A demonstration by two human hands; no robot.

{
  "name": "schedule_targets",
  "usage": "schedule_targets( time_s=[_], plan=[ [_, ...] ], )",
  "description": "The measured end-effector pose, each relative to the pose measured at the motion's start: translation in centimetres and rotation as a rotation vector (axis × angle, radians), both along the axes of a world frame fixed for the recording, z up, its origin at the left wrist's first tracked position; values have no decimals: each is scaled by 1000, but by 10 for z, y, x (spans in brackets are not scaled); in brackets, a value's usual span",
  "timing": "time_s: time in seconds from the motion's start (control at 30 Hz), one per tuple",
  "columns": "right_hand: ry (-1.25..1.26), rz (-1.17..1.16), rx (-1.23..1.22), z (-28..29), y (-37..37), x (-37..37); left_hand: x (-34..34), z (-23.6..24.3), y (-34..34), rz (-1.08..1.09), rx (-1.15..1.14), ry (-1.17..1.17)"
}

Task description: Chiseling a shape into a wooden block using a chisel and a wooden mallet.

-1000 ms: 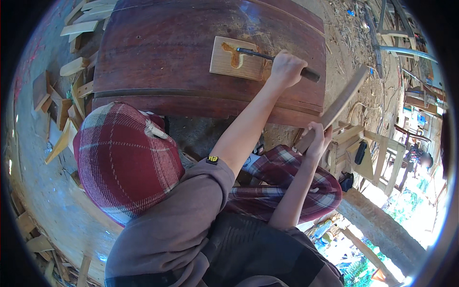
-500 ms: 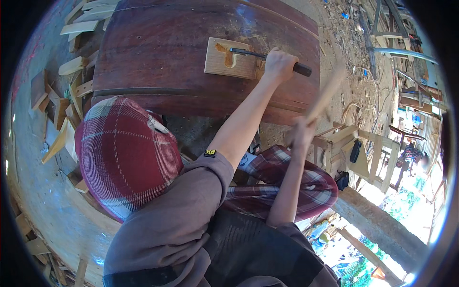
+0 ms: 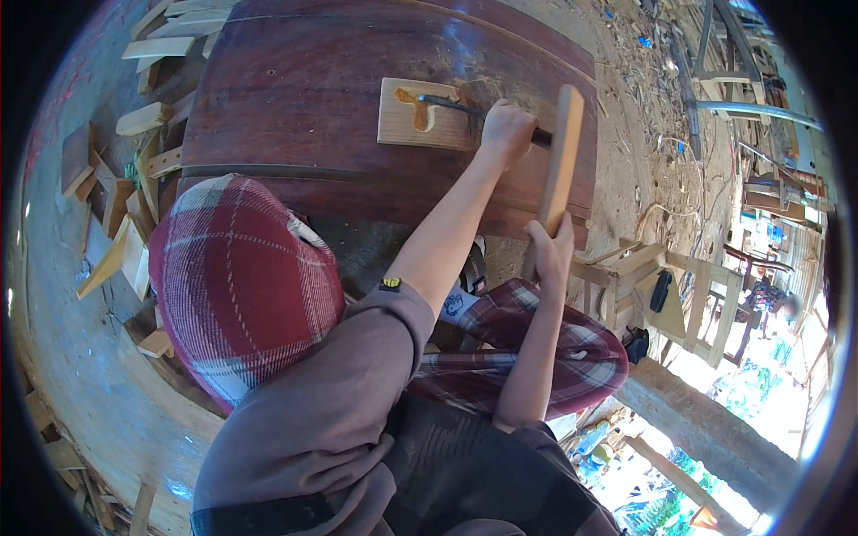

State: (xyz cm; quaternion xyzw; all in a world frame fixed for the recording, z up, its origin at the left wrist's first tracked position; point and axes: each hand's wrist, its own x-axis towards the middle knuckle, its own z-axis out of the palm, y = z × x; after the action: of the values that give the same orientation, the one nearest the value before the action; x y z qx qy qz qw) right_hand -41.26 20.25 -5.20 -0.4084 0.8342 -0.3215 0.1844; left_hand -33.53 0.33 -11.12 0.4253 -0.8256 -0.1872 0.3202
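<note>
Fingers of the left hand (image 3: 508, 134) are clamped around the dark handle of a long, narrow metal chisel (image 3: 454, 105), while those of the right hand (image 3: 552, 248) are closed on the lower part of a long, flat bar of pale brown wood (image 3: 561, 147). Much of the upper view is filled by a broad table (image 3: 286, 98) of dark reddish-brown wood, its top scuffed. Below its near edge, both legs are covered by red and whitish plaid trousers (image 3: 246, 295). Right of the right hand, a pale, bare wooden frame (image 3: 639, 260) is seen on the ground; on the left, cut pieces of pale wood (image 3: 143, 119) are strewn over the floor. The bar is held at a steep slant, level with the butt of the chisel's handle; whether the two are touching cannot be told. On the table, a pale rectangular wooden block (image 3: 444, 128) is laid flat, and the chisel's blade is extended across its right part. Into the block a branched, orange-brown recess (image 3: 420, 116) is cut, at which the blade's tip is placed.
</note>
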Motion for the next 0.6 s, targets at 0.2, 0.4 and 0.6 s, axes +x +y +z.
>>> schedule_targets(
  time_s=[0.2, 0.4, 0.6],
  plan=[
    [-386, -327, -229, 48, -5, 0, 4, 15, 0, 27, -3, 134],
    [-96, -71, -11, 16, 1, 8, 7, 8, -6, 12, 56, 38],
    [-487, -331, -241, 44, -2, -10, 7, 15, -1, 13, 42, 106]
  ],
)
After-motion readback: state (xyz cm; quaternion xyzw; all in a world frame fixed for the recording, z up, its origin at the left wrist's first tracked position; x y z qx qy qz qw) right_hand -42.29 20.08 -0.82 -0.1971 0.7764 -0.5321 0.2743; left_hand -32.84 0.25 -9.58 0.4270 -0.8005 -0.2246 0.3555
